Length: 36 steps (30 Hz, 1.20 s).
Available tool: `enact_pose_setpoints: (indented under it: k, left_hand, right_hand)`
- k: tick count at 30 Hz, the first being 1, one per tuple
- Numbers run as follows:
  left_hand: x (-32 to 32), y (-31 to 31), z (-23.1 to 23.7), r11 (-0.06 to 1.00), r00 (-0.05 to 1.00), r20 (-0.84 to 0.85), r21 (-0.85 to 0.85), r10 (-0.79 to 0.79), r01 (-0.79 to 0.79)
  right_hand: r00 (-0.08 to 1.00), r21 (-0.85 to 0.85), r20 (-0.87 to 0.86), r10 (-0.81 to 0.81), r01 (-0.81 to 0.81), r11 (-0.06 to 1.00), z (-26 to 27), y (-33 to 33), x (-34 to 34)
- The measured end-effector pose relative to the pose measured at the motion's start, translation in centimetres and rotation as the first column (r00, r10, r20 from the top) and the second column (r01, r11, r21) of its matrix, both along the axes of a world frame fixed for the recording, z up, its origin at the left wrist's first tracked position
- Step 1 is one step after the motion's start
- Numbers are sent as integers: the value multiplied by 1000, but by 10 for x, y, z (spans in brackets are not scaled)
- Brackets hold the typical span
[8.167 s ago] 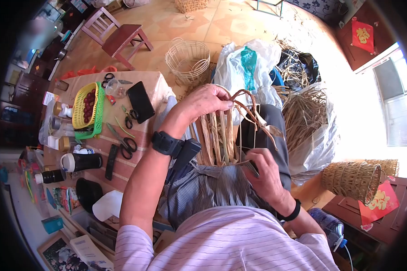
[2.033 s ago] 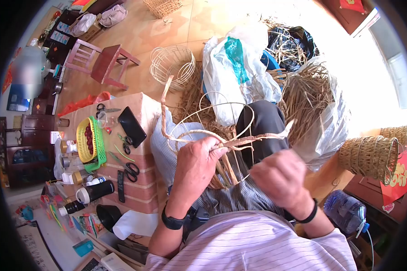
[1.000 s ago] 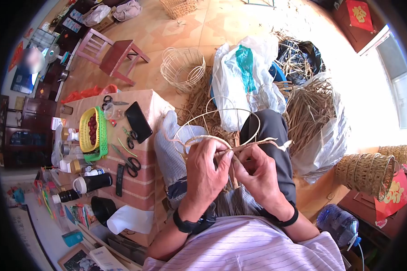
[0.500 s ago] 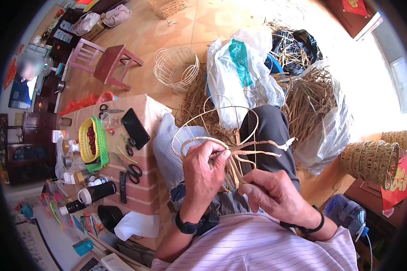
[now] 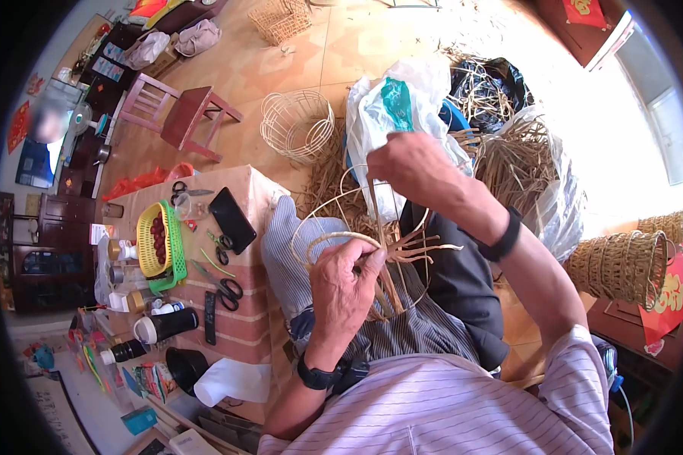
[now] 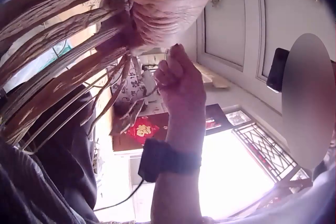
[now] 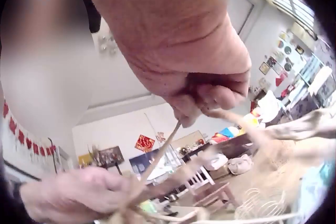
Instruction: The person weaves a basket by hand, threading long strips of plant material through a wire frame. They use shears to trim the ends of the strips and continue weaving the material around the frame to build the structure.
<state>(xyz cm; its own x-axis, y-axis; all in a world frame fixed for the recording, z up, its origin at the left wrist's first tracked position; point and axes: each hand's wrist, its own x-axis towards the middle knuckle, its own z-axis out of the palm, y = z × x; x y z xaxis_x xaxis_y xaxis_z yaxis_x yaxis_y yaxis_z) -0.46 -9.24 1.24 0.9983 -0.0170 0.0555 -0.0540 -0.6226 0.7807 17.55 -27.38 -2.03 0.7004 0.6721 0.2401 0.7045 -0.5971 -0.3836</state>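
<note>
Over the lap, my left hand (image 5: pixel 340 292) pinches the rim of a wire basket frame (image 5: pixel 294 235) between thumb and fingers. Flat dried plant strips (image 6: pixel 47 61) run down from the rim side by side, and several loose ends (image 5: pixel 413 249) fan out to the right of the thumb. Raised above and ahead of the left hand, my right hand (image 5: pixel 417 167) grips one long dried strip (image 7: pixel 164 149) in curled fingers. That strip stretches taut from the right fist down to the spot beside the left thumb. The left fingertips are partly hidden behind the rim.
On the left, a striped-cloth table (image 5: pixel 239 322) bears scissors (image 5: pixel 224 292), a phone (image 5: pixel 232 220), a yellow basket (image 5: pixel 153 239) of red fruit and several bottles. Ahead stand a bare wire basket (image 5: pixel 296 125) and bags of dried stalks (image 5: pixel 520 152). Woven baskets (image 5: pixel 618 269) lie at right.
Half a second ago the right hand was low near the lap, right of the rim; it has swung up and forward, drawing the strip taut. The left hand keeps its pinch on the rim.
</note>
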Motion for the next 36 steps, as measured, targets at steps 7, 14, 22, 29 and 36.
enact_pose_setpoints:
  k: [7,14,22,29,36]
  left_hand:
    - [5,-5,7,996,1000,4,-86,17,-17]
    - [6,6,8,994,993,-90,66,-82,88]
    - [13,7,11,991,971,-217,-108,-101,79]
    - [13,7,10,993,961,-266,-105,-75,48]
    - [6,-12,-12,997,987,151,34,57,-63]
  right_hand:
    - [829,-245,-517,215,-384,890,-29,7,-8]
    - [996,261,85,13,-35,965,15,3,-33]
    - [945,258,-210,-250,300,918,26,-16,-181]
    - [936,347,-187,-298,347,871,-2,-2,-191]
    - [559,450,-829,33,630,633,12,-13,-188]
